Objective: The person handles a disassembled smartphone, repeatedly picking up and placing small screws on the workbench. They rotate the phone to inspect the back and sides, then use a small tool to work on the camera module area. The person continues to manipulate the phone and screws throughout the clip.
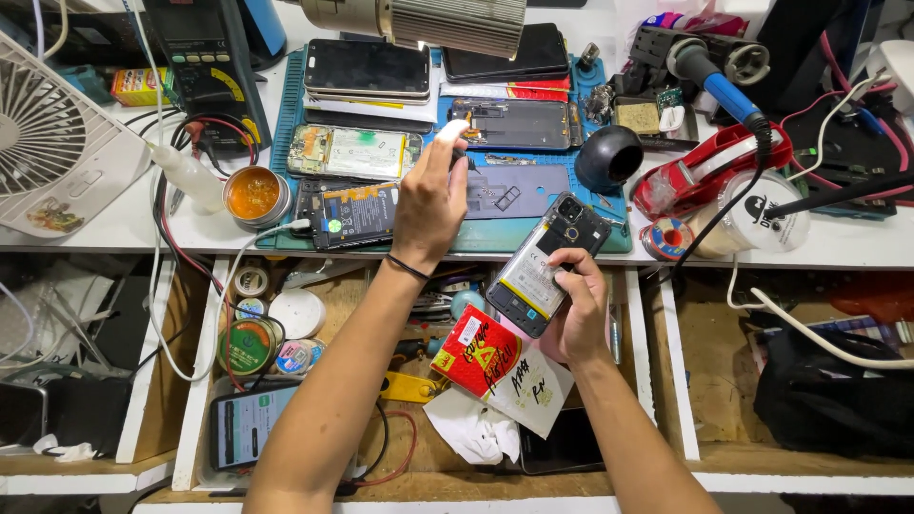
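Note:
My right hand [578, 316] grips an opened phone [546, 262] with its back cover off, the battery and camera end showing, tilted over the open drawer. My left hand [430, 202] reaches over the teal work mat [562, 240] and pinches a small white-tipped object [455, 131], fingers closed round it; what it is cannot be made out. Under that hand lie a bare phone frame [519, 190] and an opened phone with a battery [354, 213]. A thin black band circles my left wrist.
Several phones [367, 69] are stacked at the mat's back. A round flux tin [253, 193], a white squeeze bottle [187, 173], a white fan [52, 138], a blue-handled soldering iron [716, 84] and a red tape dispenser [714, 169] crowd the bench. The drawer holds tape rolls [249, 343], a red card [476, 352] and a lit phone [243, 424].

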